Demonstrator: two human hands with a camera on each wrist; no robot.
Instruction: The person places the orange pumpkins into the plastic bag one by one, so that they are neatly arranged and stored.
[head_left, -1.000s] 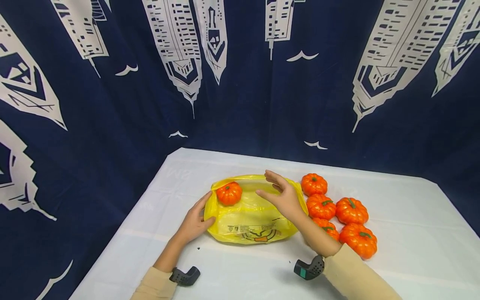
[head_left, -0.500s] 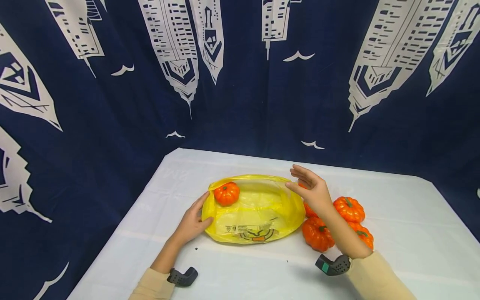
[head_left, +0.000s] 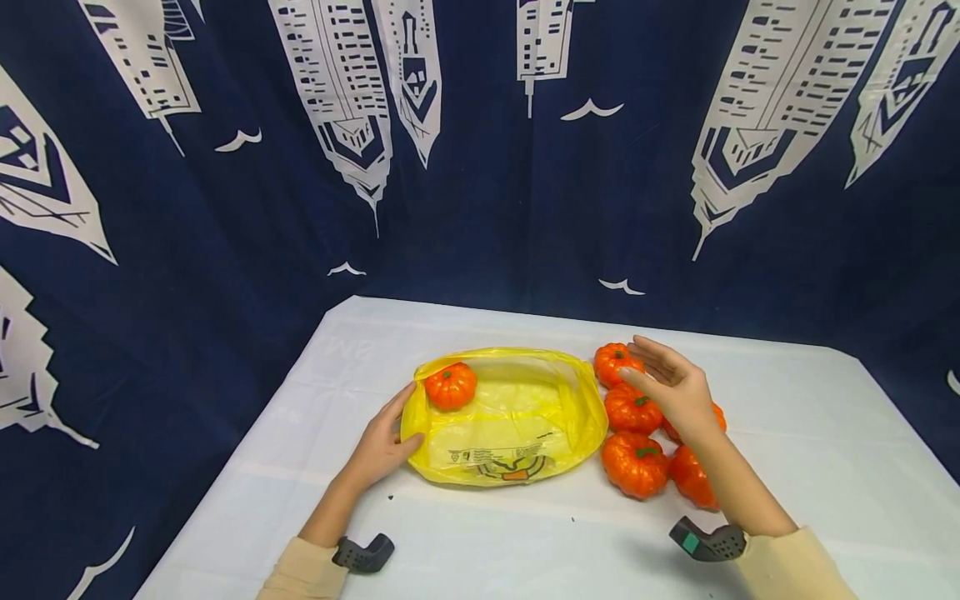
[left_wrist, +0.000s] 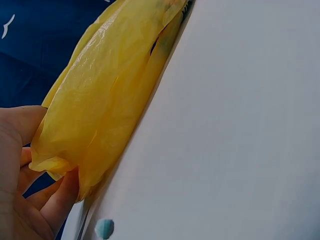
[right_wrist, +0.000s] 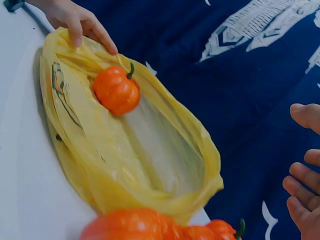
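Observation:
A yellow plastic bag [head_left: 517, 467] lies on the table with its mouth wide, printed along the front side. One small orange pumpkin [head_left: 451, 386] with a green stem sits inside at the left end. My left hand [head_left: 381, 442] holds the bag's left end; in the left wrist view its thumb and fingers are around the yellow film [left_wrist: 100, 100]. My right hand [head_left: 675, 387] hovers over the pumpkins right of the bag, fingers spread and holding nothing. Under it are a back pumpkin [head_left: 615, 363], a middle pumpkin [head_left: 632, 408] and others partly hidden by the hand and forearm.
A front pumpkin [head_left: 634, 465] stands close to the bag's right end. The white-covered table [head_left: 487, 542] ends at a dark blue curtain [head_left: 480, 208] printed with white buildings and birds. Each wrist wears a black device, such as the right one [head_left: 707, 540].
My right hand has moved from above the bag rightward to above the pumpkins, still with nothing in it. The left hand stays on the bag, and the head view has shifted slightly.

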